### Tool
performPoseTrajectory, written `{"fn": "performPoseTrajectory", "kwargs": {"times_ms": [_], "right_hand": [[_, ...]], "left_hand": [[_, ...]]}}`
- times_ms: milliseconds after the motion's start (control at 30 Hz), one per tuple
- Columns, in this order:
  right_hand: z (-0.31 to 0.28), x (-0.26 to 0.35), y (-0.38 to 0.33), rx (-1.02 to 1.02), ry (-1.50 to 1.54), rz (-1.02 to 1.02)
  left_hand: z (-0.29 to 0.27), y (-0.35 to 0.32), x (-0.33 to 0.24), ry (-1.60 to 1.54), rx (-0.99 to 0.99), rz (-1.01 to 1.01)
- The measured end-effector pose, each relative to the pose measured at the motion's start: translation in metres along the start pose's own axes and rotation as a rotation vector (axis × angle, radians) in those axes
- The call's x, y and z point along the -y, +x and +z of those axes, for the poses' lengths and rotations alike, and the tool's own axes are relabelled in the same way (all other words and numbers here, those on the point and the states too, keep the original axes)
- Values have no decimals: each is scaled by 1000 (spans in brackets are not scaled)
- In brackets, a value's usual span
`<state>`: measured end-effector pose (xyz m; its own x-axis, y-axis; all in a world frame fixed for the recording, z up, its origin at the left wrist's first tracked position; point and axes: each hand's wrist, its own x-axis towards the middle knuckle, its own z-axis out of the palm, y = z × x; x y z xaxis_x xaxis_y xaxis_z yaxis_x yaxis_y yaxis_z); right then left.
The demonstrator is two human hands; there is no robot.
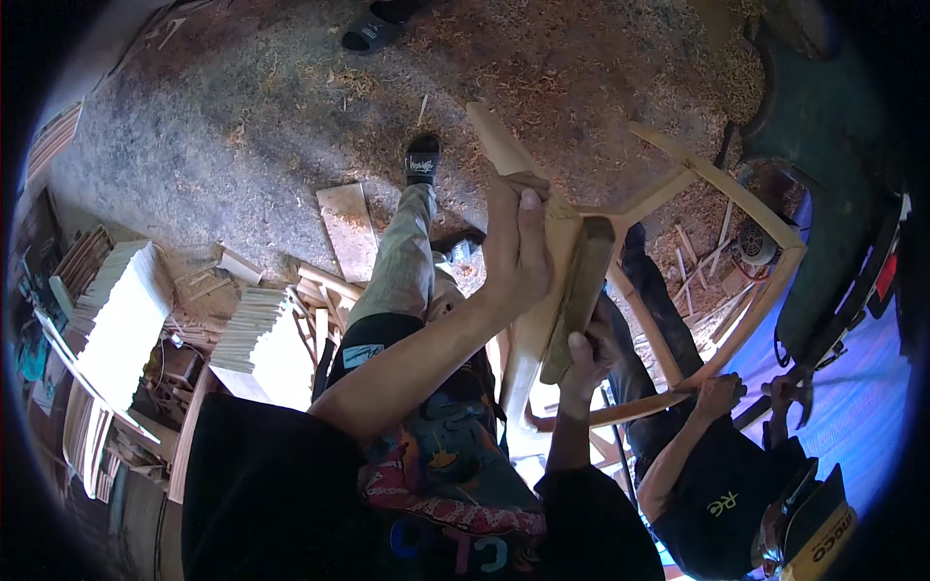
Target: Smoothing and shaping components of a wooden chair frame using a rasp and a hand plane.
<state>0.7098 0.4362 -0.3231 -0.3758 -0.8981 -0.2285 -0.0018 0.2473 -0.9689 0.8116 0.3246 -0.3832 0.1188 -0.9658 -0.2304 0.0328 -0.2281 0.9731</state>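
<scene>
While the left hand [515,247] grips the chair frame [678,290] and the right hand [588,356] clutches the wooden block [579,295], either could slip, pinching fingers.

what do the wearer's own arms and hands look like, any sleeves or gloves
Both hands are bare, with no gloves: left hand, right hand. The forearms are uncovered too. Black short sleeves cover the upper arms. No watch or rings show.

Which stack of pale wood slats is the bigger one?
The far-left stack, taller and wider than the smaller stack beside the person's leg.
</scene>
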Motion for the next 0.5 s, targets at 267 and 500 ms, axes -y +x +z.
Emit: {"fn": "performPoseTrajectory", "kwargs": {"times_ms": [267,500], "right_hand": [[18,-4,105,22,-160,-34],[6,0,1,-48,-42,34]], "left_hand": [[-2,2,-7,-6,15,-9],[3,3,-3,-82,-17,-30]]}}
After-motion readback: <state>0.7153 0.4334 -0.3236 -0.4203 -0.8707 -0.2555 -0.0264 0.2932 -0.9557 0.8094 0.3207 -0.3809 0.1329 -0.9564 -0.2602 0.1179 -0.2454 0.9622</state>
